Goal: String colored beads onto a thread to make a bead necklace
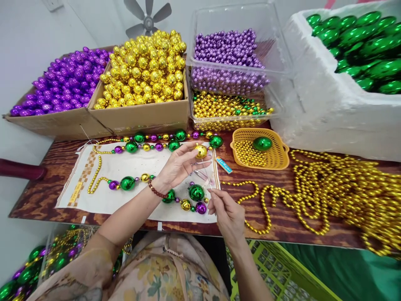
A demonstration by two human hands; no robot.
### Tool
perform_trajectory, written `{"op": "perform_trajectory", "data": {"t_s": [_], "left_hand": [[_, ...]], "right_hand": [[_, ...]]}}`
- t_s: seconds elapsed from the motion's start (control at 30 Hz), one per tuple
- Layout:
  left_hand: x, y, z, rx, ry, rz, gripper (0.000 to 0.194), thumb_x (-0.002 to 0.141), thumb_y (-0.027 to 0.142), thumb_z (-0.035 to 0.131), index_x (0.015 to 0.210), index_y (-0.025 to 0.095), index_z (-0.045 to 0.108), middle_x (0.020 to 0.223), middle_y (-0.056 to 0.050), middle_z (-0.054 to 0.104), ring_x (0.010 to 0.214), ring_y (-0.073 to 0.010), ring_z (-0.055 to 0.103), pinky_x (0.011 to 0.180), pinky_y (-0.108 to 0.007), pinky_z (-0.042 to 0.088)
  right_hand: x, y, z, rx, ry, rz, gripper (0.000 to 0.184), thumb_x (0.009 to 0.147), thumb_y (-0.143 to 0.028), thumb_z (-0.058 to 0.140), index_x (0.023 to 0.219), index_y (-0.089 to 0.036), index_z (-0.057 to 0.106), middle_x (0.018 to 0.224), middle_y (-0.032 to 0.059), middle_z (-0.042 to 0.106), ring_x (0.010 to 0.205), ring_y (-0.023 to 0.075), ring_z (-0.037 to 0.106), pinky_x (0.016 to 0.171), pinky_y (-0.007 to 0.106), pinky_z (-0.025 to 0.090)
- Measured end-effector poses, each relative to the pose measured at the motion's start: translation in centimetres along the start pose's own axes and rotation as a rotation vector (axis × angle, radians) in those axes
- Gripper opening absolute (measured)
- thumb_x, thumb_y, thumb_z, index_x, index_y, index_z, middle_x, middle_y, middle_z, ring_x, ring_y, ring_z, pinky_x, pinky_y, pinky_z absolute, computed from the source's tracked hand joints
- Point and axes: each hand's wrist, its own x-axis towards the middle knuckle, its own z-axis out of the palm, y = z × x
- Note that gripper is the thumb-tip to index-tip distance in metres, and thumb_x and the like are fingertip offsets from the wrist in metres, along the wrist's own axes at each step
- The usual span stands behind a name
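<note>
"Left hand [180, 164] first: is it holding anything?"

"Yes, a gold bead [201, 151], pinched between thumb and fingers, over the right end of the white cloth [125, 205]."

"And the right hand [228, 212]?"

"Lower down, thumb and fingertips closed on a thin needle [207, 173] that slants up toward the underside of the gold bead. Whether its tip is inside the bead cannot be told."

"What lies beneath them?"

"On the cloth, a bead strand [128, 183] of green, purple and gold, partly hidden by the left hand. Two more rows of beads [131, 146] run near the cloth's far edge."

"And around that?"

"On the worktop [34, 186], right of the cloth, a small blue tag [224, 165] lies near an orange basket [280, 155] with little gold beads and one large green bead [262, 144]. Gold chain [360, 196] is heaped farther right. Behind the cloth stand a carton of purple beads [50, 125] and a carton of gold beads [140, 117], both piled high."
</note>
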Motion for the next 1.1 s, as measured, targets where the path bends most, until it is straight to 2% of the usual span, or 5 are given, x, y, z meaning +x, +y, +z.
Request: {"op": "perform_trajectory", "data": {"t_s": [0.27, 0.4, 0.67, 0.87, 1.1], "left_hand": [[-1.5, -3.9, 0.8, 0.14, -0.039, -0.029, 0.031, 0.079, 0.027, 0.08, 0.108, 0.023, 0.072, 0.111, -0.006, 0.071, 0.097, -0.0191, 0.07, 0.092, -0.038, 0.054], [-0.7, -3.5, 0.3, 0.416, -0.192, -0.011, 0.038, 0.08, 0.028, 0.077, 0.118, 0.023, 0.07, 0.111, -0.007, 0.071, 0.096, -0.0176, 0.067, 0.086, -0.033, 0.054], [1.5, 0.0, -6.9, 1.378, 0.013, 0.288, 0.018, 0.092, 0.022, 0.057, 0.103, 0.018, 0.071, 0.1, -0.01, 0.07, 0.095, -0.0221, 0.064, 0.091, -0.037, 0.049], [0.5, -1.2, -8.6, 2.038, -0.208, 0.108, 0.023, 0.095, 0.017, 0.046, 0.1, 0.017, 0.068, 0.101, -0.011, 0.066, 0.1, -0.0248, 0.061, 0.089, -0.037, 0.05], [0.9, -1.7, -8.1, 2.193, -0.213, -0.06, 0.018, 0.093, 0.019, 0.051, 0.103, 0.017, 0.066, 0.108, -0.012, 0.067, 0.105, -0.027, 0.062, 0.089, -0.039, 0.051]], "right_hand": [[1.2, 0.4, 0.2, 0.016, -0.026, 0.047, 0.024, 0.098, -0.037, 0.052, 0.106, -0.02, 0.067, 0.064, -0.0028, 0.062, 0.051, 0.0111, 0.059, 0.05, 0.022, 0.049], [1.8, 0.1, -0.7, 0.155, -0.034, 0.091, 0.021, 0.092, -0.037, 0.06, 0.103, -0.02, 0.064, 0.072, 0.0006, 0.069, 0.059, 0.0143, 0.066, 0.053, 0.024, 0.052], [1.9, 1.6, -3.1, 0.338, 0.232, 0.207, 0.021, 0.081, -0.037, 0.075, 0.084, -0.018, 0.065, 0.069, 0.0009, 0.071, 0.05, 0.0129, 0.064, 0.048, 0.022, 0.05], [0.7, 3.1, -2.8, 0.343, 0.135, 0.247, 0.019, 0.082, -0.035, 0.074, 0.089, -0.019, 0.068, 0.068, -0.0003, 0.069, 0.05, 0.0114, 0.063, 0.046, 0.02, 0.047], [0.1, 3.2, -2.4, 0.292, 0.072, 0.247, 0.018, 0.084, -0.036, 0.072, 0.088, -0.018, 0.068, 0.071, 0.0026, 0.073, 0.054, 0.013, 0.066, 0.048, 0.02, 0.045]]}}
